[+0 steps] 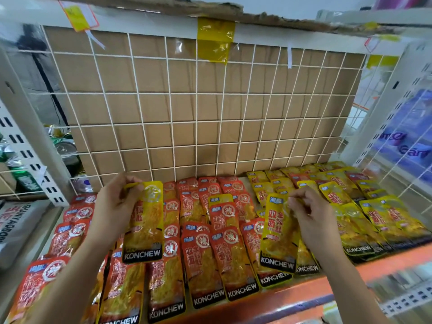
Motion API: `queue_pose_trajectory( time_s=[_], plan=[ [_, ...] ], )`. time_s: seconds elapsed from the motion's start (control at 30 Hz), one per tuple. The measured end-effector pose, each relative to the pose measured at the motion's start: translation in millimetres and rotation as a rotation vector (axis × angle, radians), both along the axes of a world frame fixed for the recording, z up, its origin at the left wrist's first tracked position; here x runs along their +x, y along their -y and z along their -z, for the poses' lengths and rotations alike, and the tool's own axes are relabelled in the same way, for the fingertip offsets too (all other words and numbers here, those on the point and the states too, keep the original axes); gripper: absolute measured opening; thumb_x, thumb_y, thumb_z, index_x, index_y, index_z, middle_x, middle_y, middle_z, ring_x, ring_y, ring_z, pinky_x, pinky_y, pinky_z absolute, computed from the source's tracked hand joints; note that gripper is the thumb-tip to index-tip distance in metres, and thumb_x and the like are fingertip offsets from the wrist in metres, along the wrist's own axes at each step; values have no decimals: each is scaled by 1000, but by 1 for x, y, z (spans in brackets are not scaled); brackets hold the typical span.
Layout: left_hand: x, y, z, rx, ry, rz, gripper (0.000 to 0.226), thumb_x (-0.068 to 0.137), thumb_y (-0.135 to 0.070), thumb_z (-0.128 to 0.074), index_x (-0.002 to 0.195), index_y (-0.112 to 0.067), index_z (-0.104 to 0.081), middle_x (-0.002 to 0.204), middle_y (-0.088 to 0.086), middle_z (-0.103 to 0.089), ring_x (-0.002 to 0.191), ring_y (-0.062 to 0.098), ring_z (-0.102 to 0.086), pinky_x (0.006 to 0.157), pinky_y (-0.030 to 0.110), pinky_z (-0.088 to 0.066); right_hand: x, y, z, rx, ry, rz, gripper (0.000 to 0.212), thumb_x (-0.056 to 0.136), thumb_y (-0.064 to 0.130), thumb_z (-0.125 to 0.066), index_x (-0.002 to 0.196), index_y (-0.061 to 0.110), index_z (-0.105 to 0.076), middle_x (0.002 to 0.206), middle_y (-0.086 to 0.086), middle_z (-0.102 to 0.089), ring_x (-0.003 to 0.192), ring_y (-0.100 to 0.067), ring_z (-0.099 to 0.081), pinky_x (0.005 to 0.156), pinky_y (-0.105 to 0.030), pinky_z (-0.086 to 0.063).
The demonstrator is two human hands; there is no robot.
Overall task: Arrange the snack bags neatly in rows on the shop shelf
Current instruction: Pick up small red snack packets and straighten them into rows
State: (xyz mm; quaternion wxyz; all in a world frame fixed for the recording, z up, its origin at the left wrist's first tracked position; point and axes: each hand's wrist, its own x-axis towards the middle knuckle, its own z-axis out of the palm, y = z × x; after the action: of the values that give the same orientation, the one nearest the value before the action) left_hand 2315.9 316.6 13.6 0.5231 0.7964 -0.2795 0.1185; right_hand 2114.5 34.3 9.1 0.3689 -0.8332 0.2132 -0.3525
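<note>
The white wire grid (pixel 198 101), backed with cardboard, stands upright. At its foot the shop shelf (pixel 304 291), with an orange front edge, carries overlapping rows of red KONCHEW snack bags (pixel 205 260) below the grid's left and middle, and yellow KONCHEW snack bags (pixel 378 220) below its right end. Before the grid's lower left, the left hand (pixel 114 204) pinches the top of one yellow bag (pixel 145 225), held upright over the red rows; before its lower right, the right hand (pixel 313 218) pinches the upper edge of a second yellow bag (pixel 278 232), which hangs where the red rows meet the yellow.
</note>
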Motion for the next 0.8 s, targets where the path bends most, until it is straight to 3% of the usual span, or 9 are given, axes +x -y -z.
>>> queue_pose_trajectory(
  time_s=[0.13,0.3,0.43,0.5,0.57,0.63,0.7,0.8],
  plan=[
    [-12,-2,9,12,-45,41,17,87,-8,-60,78,-20,-54,71,1,-60,60,-3,-53,53,10,-37,-23,6,14,-11,-59,53,29,86,4,-60,78,30,-52,67,8,-61,62,-6,-53,52,-14,-34],
    [-23,7,20,37,-94,88,7,84,-18,-55,79,-23,-55,69,-1,-59,57,0,-50,55,16,-38,-47,15,23,22,-119,113,14,88,5,-57,80,17,-56,63,4,-59,57,-3,-51,49,-14,-33],
    [-36,29,20,34,-144,105,5,78,-29,-52,79,-27,-55,71,-1,-61,59,6,-51,58,23,-41,-65,31,24,23,-128,171,15,87,5,-58,83,19,-57,68,7,-62,58,-9,-53,53,-19,-35],
    [-41,43,20,49,-139,119,2,79,-25,-55,78,-26,-55,70,-1,-60,59,6,-50,57,20,-39,-72,43,24,16,-119,192,20,87,3,-59,82,23,-56,69,10,-62,60,-6,-55,54,-14,-36],
    [-46,58,23,54,-158,126,17,86,-14,-61,78,-28,-56,69,-1,-60,60,11,-51,55,21,-40,-80,56,23,22,-124,208,25,86,3,-59,79,26,-55,67,12,-61,62,3,-55,51,-10,-36],
    [-53,77,23,65,-158,112,26,88,-5,-58,77,-28,-56,67,-1,-60,58,6,-52,52,15,-38,-88,72,22,29,-127,211,29,86,2,-59,75,29,-54,65,9,-61,60,3,-54,50,-11,-35],
    [-64,98,19,68,-136,91,26,87,-1,-57,75,-24,-56,65,0,-58,55,-1,-51,51,10,-34,-95,88,18,19,-132,201,24,86,1,-59,76,23,-56,62,8,-61,58,2,-54,49,-10,-35],
    [-79,129,18,71,-133,101,27,87,0,-57,73,-23,-54,63,13,-55,52,6,-43,48,14,-32,-104,117,15,7,-138,194,18,86,2,-60,78,18,-57,60,9,-60,56,3,-53,48,-9,-35]
  ],
)
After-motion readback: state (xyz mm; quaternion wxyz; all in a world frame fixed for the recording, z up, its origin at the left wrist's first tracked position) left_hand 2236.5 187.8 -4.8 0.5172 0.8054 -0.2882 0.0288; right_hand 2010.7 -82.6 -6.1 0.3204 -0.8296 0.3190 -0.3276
